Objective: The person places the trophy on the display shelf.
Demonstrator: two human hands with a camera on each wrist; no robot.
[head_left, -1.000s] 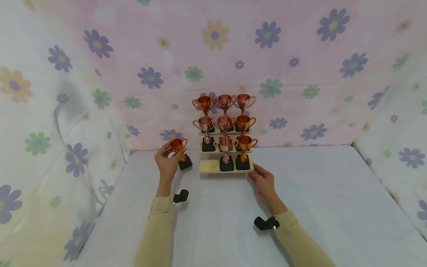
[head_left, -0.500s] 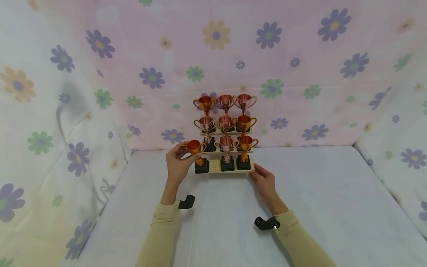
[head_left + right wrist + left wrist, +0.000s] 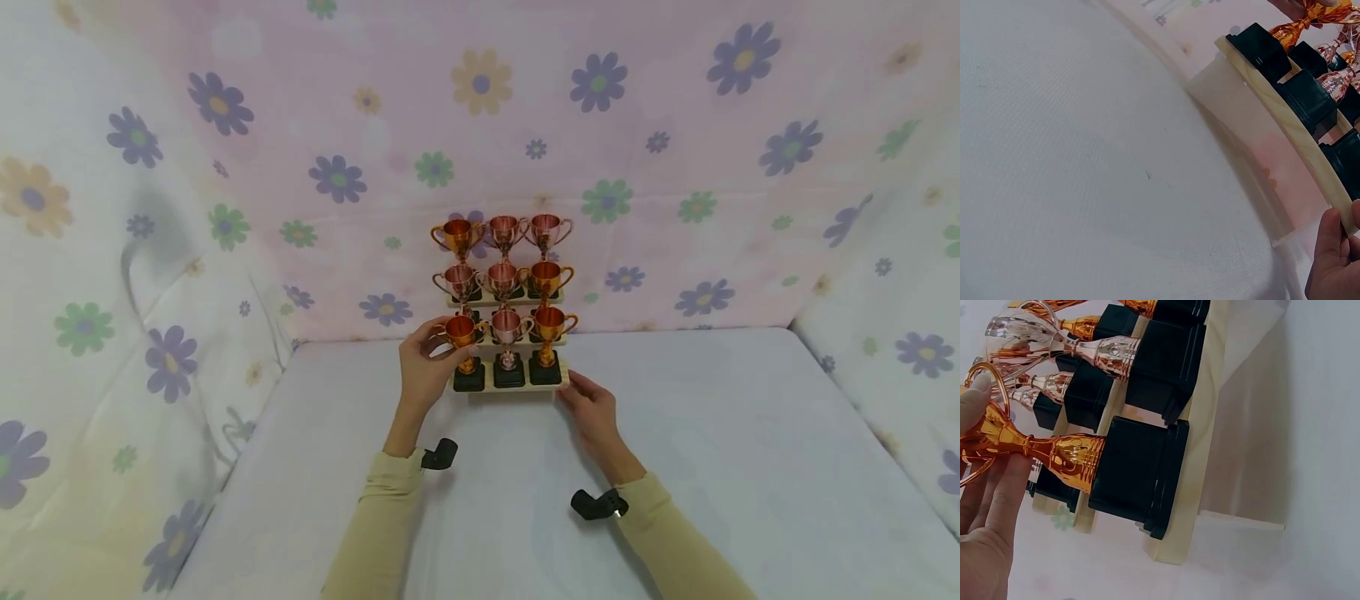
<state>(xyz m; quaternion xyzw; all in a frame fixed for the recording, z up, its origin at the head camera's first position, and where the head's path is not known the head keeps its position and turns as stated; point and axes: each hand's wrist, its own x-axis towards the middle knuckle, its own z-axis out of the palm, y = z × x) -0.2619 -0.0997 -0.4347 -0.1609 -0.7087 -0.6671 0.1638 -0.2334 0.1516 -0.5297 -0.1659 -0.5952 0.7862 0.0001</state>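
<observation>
My left hand [image 3: 426, 371] grips a small gold trophy cup [image 3: 460, 332] by its cup, thumb at one handle. In the left wrist view, that trophy's black square base [image 3: 1138, 472] is right at the left end of the front wooden step [image 3: 1172, 550]. Beside it on this step stand a rose-gold trophy [image 3: 507, 326] and another gold trophy [image 3: 550, 323]. My right hand [image 3: 592, 412] pinches the right end of the tiered display stand's front step [image 3: 1297, 131], with thumb and fingers at the plank's corner in the right wrist view.
Behind the front row, the stand's middle step carries rose-gold trophies [image 3: 504, 280] and a gold one. On the back step [image 3: 517, 302] stand a gold trophy [image 3: 458, 237] and rose-gold ones. A white-covered table [image 3: 495, 500] lies below, with a flowered cloth [image 3: 390, 250] behind.
My left hand has carried the gold trophy rightward from beside the stand to the left end of the front step. The right hand keeps its hold on the step.
</observation>
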